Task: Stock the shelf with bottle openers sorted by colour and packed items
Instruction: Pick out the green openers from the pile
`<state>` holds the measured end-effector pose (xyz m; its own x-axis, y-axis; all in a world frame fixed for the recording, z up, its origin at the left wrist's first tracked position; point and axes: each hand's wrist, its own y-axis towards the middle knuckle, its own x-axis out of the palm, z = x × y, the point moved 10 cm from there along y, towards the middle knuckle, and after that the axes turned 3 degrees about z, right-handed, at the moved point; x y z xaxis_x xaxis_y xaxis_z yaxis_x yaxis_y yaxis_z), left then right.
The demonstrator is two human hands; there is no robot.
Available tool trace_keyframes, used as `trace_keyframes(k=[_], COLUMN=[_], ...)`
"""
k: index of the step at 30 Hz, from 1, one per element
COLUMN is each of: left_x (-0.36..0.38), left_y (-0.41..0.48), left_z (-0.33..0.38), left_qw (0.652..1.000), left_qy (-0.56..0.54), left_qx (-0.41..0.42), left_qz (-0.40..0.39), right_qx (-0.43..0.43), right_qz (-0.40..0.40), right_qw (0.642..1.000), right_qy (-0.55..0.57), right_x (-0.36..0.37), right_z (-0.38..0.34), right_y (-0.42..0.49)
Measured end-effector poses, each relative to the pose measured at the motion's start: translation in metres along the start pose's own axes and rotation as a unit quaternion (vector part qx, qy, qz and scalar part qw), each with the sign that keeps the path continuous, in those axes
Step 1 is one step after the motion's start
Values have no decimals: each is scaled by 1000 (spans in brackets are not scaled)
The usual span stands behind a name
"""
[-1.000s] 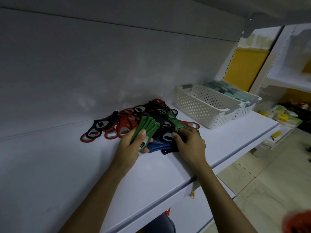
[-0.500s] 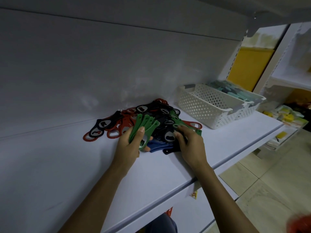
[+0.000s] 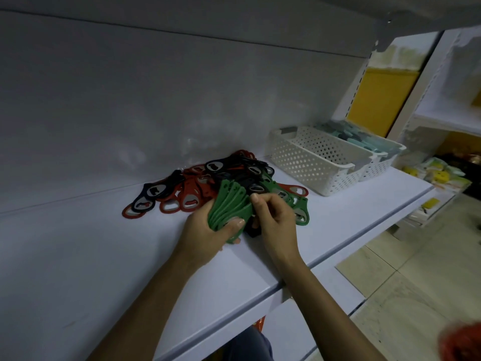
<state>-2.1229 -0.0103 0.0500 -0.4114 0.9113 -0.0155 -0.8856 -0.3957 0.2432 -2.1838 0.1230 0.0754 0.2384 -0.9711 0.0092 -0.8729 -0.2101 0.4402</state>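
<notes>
A mixed pile of bottle openers (image 3: 229, 175), red, black, green and blue, lies on the white shelf (image 3: 104, 256) against the back wall. My left hand (image 3: 205, 235) grips a fanned stack of green openers (image 3: 229, 204) just in front of the pile. My right hand (image 3: 273, 217) is beside it, fingers curled, pinching the right edge of that green stack. More green openers (image 3: 299, 207) lie loose to the right of my right hand. Red openers (image 3: 187, 199) and a black one (image 3: 153, 191) spread to the left.
Two white perforated baskets (image 3: 312, 162) stand to the right on the shelf, the far one holding pale teal packs (image 3: 364, 139). Lower shelves at right carry yellow packed items (image 3: 437, 175). A tiled floor lies below right. A blurred red object (image 3: 463, 342) shows at the bottom right corner.
My right hand left the pile and came to the green stack in my left hand. The green stack looks thicker and is held lower, nearer the shelf front.
</notes>
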Motion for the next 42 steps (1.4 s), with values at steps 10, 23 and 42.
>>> trace_keyframes(k=[10,23,42], left_x=[2,-136,-191], left_y=[-6,-65,-90], left_z=[6,34,10], left_qw=[985,959,805], left_qy=[157,251,584], left_qx=[66,59,7], left_qz=[-10,116,106], right_qx=[33,82,92], right_qz=[-66,-265,-302], right_qw=[997,955,940], right_qy=[24,104,126], right_x=[28,201,279], right_z=[-9,-36,-11], right_y=[-5,-56,-89])
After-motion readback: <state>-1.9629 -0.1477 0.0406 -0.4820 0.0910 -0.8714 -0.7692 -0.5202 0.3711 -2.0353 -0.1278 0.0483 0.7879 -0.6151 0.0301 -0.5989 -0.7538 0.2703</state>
